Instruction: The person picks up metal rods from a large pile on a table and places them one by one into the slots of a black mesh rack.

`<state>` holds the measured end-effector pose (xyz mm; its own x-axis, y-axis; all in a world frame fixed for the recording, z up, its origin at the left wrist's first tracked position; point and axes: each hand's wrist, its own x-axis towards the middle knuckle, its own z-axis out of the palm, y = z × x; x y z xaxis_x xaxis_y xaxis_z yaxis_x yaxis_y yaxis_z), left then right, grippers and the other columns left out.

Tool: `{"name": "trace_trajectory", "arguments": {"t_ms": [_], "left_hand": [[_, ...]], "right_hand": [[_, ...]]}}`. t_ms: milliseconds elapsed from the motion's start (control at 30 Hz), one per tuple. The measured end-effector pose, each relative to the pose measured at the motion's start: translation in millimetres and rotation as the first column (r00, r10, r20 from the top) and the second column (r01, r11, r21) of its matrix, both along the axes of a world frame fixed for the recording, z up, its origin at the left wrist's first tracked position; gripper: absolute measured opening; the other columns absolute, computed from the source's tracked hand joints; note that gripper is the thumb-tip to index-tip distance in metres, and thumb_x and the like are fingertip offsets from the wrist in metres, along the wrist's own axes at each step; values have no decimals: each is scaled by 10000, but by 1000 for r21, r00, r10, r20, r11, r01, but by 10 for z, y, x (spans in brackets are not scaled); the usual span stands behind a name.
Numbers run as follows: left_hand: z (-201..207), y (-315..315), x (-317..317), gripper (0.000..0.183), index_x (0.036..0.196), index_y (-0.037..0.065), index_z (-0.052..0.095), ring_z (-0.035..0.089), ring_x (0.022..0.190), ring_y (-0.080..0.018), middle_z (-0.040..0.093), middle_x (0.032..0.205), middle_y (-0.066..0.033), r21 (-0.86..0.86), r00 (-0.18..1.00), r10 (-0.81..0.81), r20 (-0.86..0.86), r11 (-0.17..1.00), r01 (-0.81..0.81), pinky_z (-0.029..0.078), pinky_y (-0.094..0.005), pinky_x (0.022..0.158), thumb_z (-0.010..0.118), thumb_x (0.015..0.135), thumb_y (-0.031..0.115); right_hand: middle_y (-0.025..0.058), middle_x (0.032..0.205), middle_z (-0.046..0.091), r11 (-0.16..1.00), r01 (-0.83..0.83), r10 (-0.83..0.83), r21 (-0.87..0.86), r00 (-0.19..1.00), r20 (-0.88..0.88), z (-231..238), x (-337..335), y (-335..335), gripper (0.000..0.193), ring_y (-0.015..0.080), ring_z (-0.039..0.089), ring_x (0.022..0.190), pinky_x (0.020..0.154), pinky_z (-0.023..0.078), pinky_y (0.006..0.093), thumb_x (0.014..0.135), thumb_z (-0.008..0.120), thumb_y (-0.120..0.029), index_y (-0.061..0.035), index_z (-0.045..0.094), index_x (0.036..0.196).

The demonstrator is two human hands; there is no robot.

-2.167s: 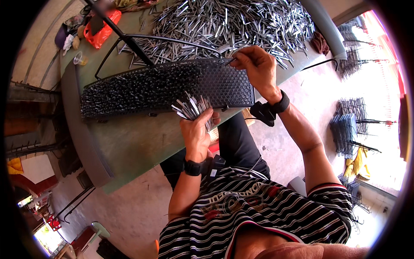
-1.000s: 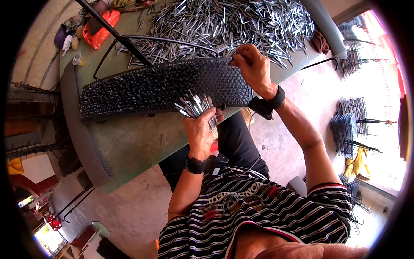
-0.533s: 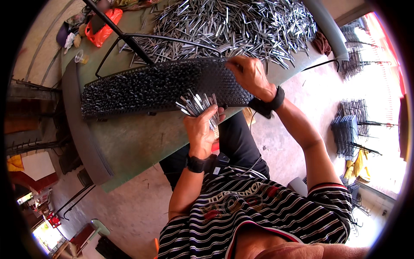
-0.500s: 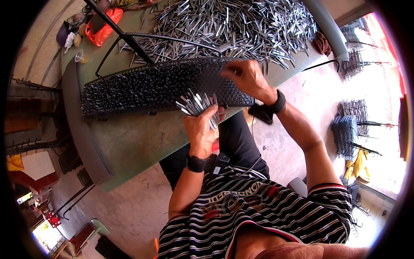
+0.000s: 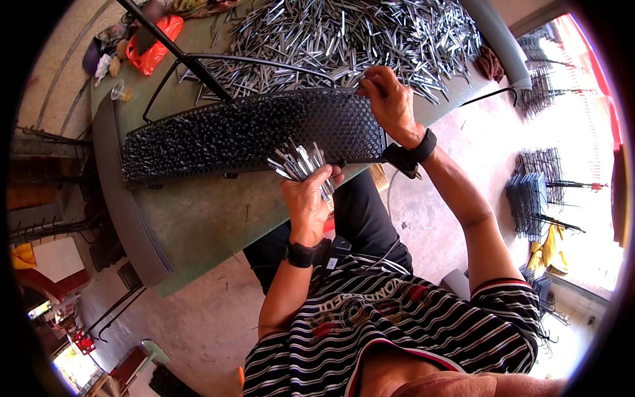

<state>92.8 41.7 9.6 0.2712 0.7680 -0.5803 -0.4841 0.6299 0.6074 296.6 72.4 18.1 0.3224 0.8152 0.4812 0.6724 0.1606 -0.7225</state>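
My left hand [image 5: 308, 198] is closed round a fanned bundle of thin metal strips [image 5: 301, 161], just in front of a long black perforated panel [image 5: 350, 122]. Strips fill the panel's holes over its left and middle parts, while bare holes show toward its right end. Over the far right corner of the panel is my right hand [image 5: 390, 102], its thumb and fingers pinched together. Whatever lies between those fingertips is too small to make out. Each wrist wears a black band.
A large heap of loose metal strips [image 5: 344, 40] covers the far side of the green table [image 5: 205, 212]. A black metal bar frame [image 5: 208, 78] rises behind the panel. A clear cup [image 5: 121, 91] and a red plastic bag [image 5: 156, 46] lie far left. Wire racks [image 5: 529, 198] stand at right.
My right hand has moved up and a little right, from over the panel's holes to its far right corner. My left hand keeps hold of the strips almost in place.
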Motion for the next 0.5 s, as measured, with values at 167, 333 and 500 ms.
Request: {"name": "trace_trajectory", "arguments": {"t_ms": [167, 333, 500], "left_hand": [[-1, 3, 2, 212, 929, -21, 583, 616, 651, -228, 602, 793, -105, 11, 1000, -16, -16, 1000, 16, 557, -377, 581, 601, 734, -104], [8, 9, 1, 171, 896, -19, 579, 617, 644, -230, 602, 787, -106, 14, 999, -11, -33, 1000, 11, 555, -372, 556, 604, 743, -91], [19, 19, -9, 150, 893, -20, 581, 622, 638, -233, 605, 783, -108, -4, 999, 0, -35, 1000, 0, 551, -363, 538, 614, 755, -70]], "right_hand": [[146, 733, 643, 999, -21, 21, -42, 1000, 1, -67, 44, 33, 102, 230, 673, 688, 564, 511, 293, 850, 533, -8, -6, 498, 946], [151, 739, 637, 997, -22, 21, -67, 1000, -20, -95, 51, 39, 79, 255, 660, 649, 559, 505, 312, 834, 540, -13, -15, 525, 912], [151, 729, 637, 991, -39, 88, -126, 908, 409, -91, 106, 42, 79, 293, 638, 630, 585, 499, 341, 814, 568, -81, -7, 587, 837]]}}
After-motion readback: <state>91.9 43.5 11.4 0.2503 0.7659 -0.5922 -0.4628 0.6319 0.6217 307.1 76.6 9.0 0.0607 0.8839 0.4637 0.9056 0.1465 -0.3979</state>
